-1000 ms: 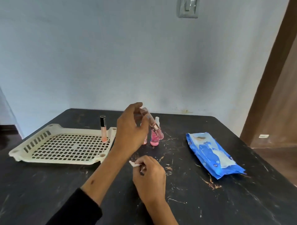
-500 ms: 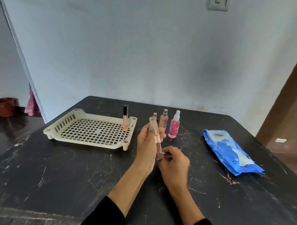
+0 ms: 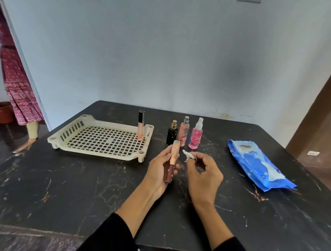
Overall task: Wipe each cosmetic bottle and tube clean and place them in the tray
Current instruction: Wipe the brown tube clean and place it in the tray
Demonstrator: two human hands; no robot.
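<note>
Wiping lip gloss tube (image 3: 172,161): left hand (image 3: 157,172) grips it, right hand (image 3: 203,172) pinches wipe (image 3: 188,155) right of it. Rub cap to base, rotating.

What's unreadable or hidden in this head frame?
- Wipes pack label: too small and blurred to read.
- Wipe: mostly hidden inside right hand.
- Tube back side: covered by left hand.
- Wall switch: cut off by top edge.

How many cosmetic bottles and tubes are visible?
5: one tube upright in the tray, three bottles standing right of it, one tube in the left hand.
</note>
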